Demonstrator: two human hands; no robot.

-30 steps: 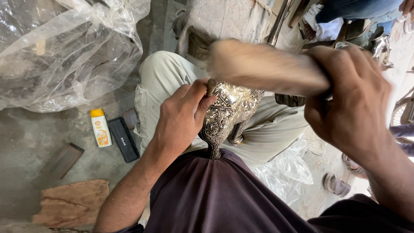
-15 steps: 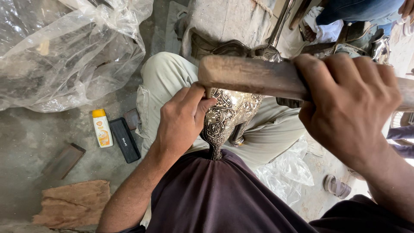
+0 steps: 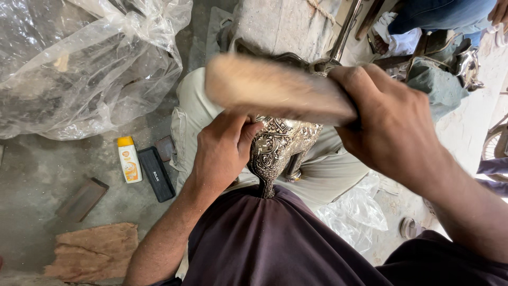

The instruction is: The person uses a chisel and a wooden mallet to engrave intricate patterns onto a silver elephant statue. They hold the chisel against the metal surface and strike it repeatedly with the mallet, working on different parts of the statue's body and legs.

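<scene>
Plastic sheet (image 3: 79, 63): crumpled clear plastic fills the upper left of the frame, lying on the floor (image 3: 37, 175).
Floor items: at left centre you have a small bottle (image 3: 129, 159) with a yellow cap, and just beside it on the right a black case (image 3: 156, 173); a dark block (image 3: 83, 199) lies lower left, and a brown slab (image 3: 94, 253) sits at the bottom left.
Left hand (image 3: 222, 153): your grip is closed on the left side of the vase, fingers wrapped against its patterned wall.
Vase (image 3: 278, 151): engraved metal, at frame centre, resting on your lap with its narrow end pointing down toward your dark shirt.
Mallet (image 3: 275, 90): pale wooden head, blurred, lying across the frame just above the vase; you cannot tell whether it touches.
Right hand (image 3: 391, 127): right of centre, your grip is clenched tight around the mallet's handle end.
Plastic scrap (image 3: 352, 214): lower right, below your knee.
</scene>
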